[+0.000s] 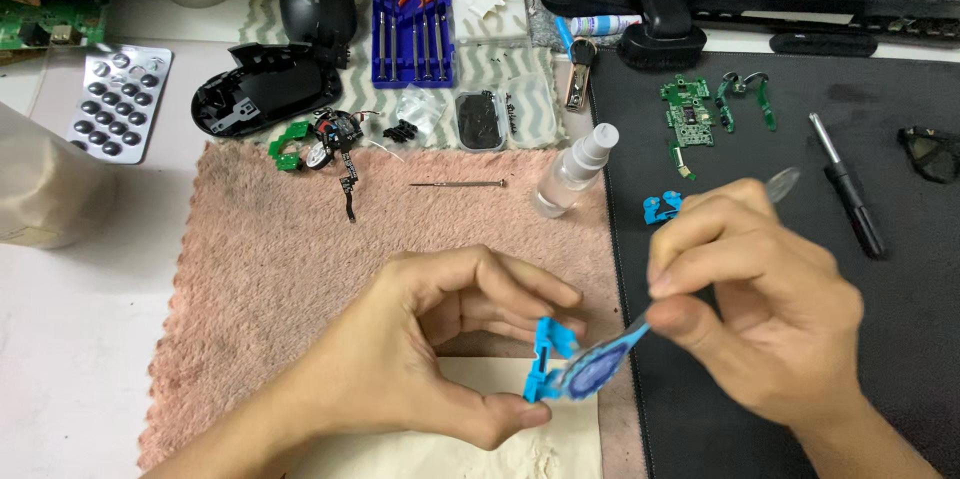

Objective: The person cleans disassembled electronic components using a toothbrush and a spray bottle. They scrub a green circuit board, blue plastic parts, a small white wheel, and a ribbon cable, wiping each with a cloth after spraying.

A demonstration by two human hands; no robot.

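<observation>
A small blue plastic part [548, 357] is being pinched in the fingers of the left hand [420, 349] over the near edge of the pink cloth [300, 269]. A brush-like tool [600, 367], gripped closed by the right hand [760, 309], is being pressed against it. A cleaning step appears underway; steady, light strokes are being called for.

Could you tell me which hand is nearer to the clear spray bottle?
Right. The right hand lies just below-right of the spray bottle; the left hand is lower, farther away.
</observation>
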